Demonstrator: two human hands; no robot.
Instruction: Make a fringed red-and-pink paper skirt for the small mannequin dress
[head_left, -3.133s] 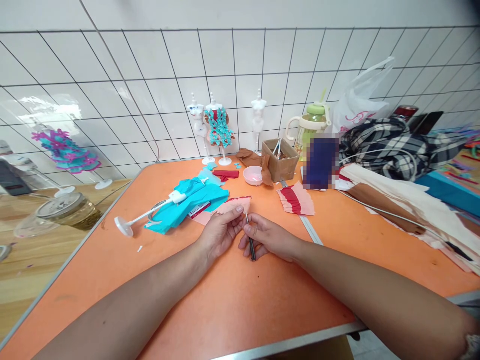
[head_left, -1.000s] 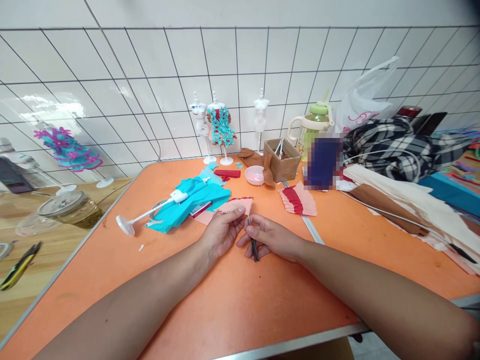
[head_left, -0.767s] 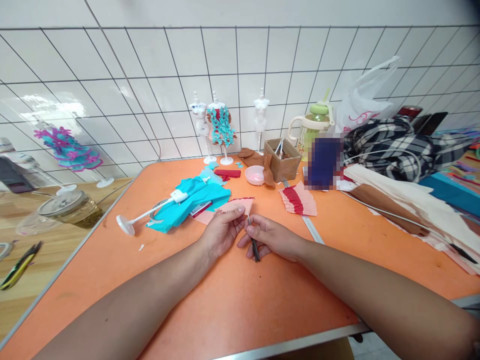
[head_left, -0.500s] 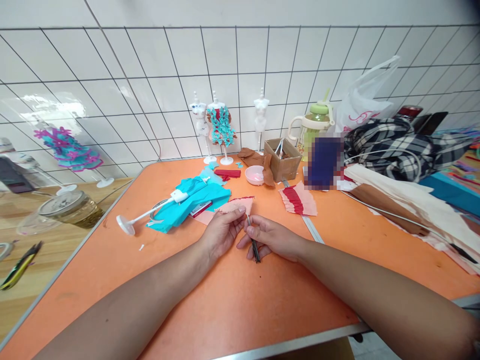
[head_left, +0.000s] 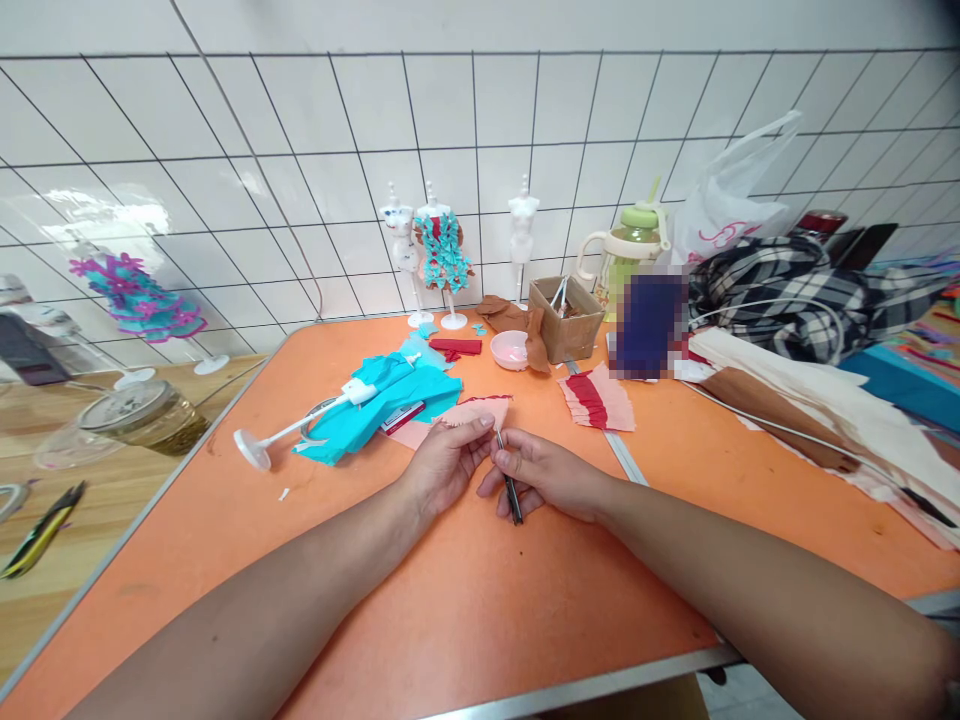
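My right hand is closed round a thin dark tool, its light tip pointing up and away between my hands. My left hand is pinched shut just left of that tip, at the near edge of a pink pleated paper piece with a dark red strip; what its fingertips hold is too small to tell. To the right lies another pink pleated piece with a red band. Left of my hands a white mannequin stand rests on its side over turquoise paper.
Behind are a pink bowl, a cardboard box, a green-lidded bottle and upright mannequins. Brown and white sheets with a cable lie right. A glass jar and yellow-black cutters are at left.
My right hand and the tool have shifted very slightly to the right. My left hand has stayed almost still.
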